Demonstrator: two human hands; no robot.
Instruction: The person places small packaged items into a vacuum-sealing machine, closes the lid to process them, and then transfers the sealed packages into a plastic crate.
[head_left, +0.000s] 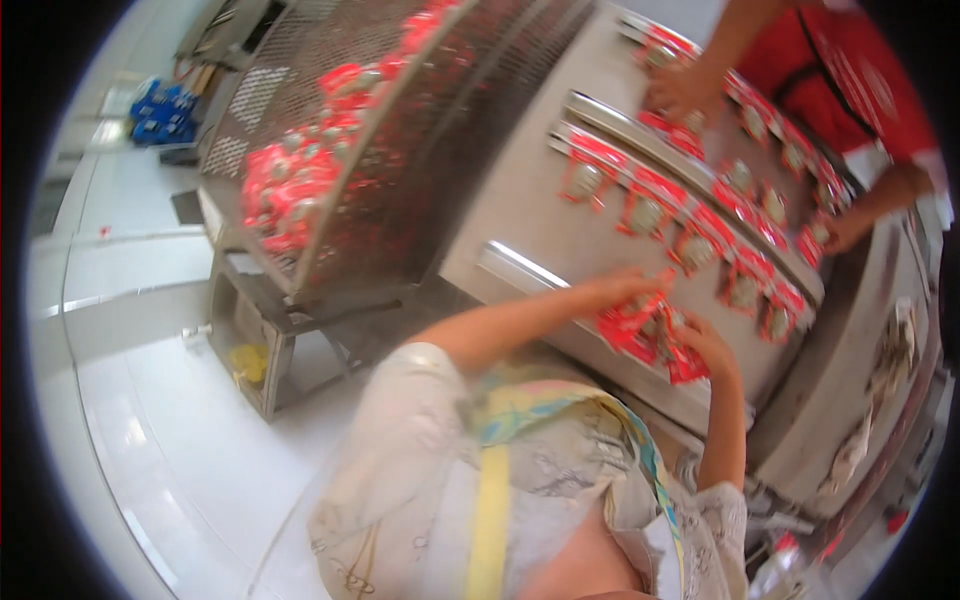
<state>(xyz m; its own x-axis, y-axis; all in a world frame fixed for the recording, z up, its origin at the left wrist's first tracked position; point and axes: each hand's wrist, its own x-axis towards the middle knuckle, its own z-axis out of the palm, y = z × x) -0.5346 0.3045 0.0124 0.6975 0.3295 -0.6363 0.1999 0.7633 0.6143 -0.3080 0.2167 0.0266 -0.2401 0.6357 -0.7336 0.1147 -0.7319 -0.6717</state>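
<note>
Before me is a steel work surface with raised sealing bars. My left hand and my right hand are close together over its near part. Between them is a small bunch of red-and-clear plastic packets, gripped from both sides; blur hides the exact finger positions. My right hand has the packet at the bunch's right end. Beyond my hands, a row of similar packets lies along a bar, each with a rounded, pale greenish item inside.
A co-worker's hand and other hand handle packets across the surface. To the left, a perforated metal bin holds a heap of red packets. Below it is a metal stand with a yellow item. A curved metal lid or side is at right.
</note>
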